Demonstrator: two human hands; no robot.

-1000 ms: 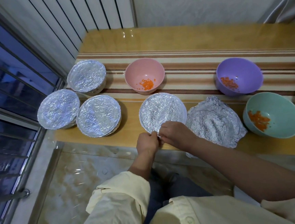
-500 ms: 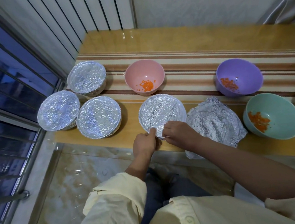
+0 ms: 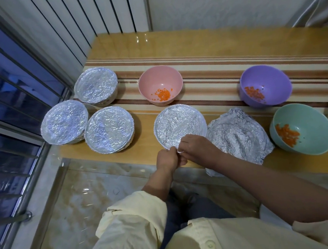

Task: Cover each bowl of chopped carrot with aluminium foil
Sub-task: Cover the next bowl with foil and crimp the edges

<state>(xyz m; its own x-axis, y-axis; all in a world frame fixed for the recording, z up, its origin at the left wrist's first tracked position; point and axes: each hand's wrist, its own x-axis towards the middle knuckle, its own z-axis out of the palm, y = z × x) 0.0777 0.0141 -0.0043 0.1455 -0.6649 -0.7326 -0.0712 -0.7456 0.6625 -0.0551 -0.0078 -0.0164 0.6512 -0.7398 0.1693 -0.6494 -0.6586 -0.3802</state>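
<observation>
We see the left hand (image 3: 166, 160) and right hand (image 3: 197, 147), fingers curled, pinching the six-o'clock rim of the foil-topped bowl (image 3: 179, 123); hard tugging could tear or tip it.

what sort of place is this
Likely a home, perhaps an enclosed balcony or window corner: a barred window, a glossy tiled floor, and a wooden table with coloured bowls of chopped carrot.
</observation>
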